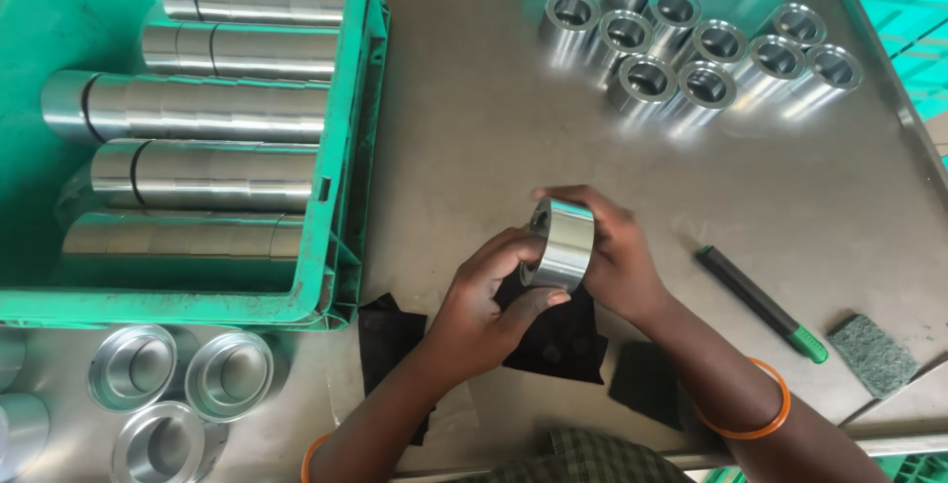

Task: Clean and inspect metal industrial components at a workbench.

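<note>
Holding a short polished metal ring (560,244) just below the middle of the frame, both hands close on it at once. The left hand (484,310) comes up from the lower centre, its fingers (538,297) curled narrowly around the lower rim and the near face. The right hand (617,256) cups the far side from the right, its fingers wrapped over the top edge. The ring stands on edge between the palms, its bore axis running roughly left to right, with the open end turned toward the left hand. Neither hand is clearly nearer; the ring sits squarely between them, lifted a little above the worktop (474,127).

Directly beneath lie dark abrasive cloth pieces (553,345). At lower left stand several wide shallow metal cups (133,364). To the right of the hands a black marker with a green end (758,302) lies slantwise, and beside it a grey-green scouring pad (873,355).

Farther off, the green plastic crate (341,147) at upper left holds rows of stacked rings (197,108) laid on their sides. At upper right a cluster of upright rings (691,43) stands open end up.
</note>
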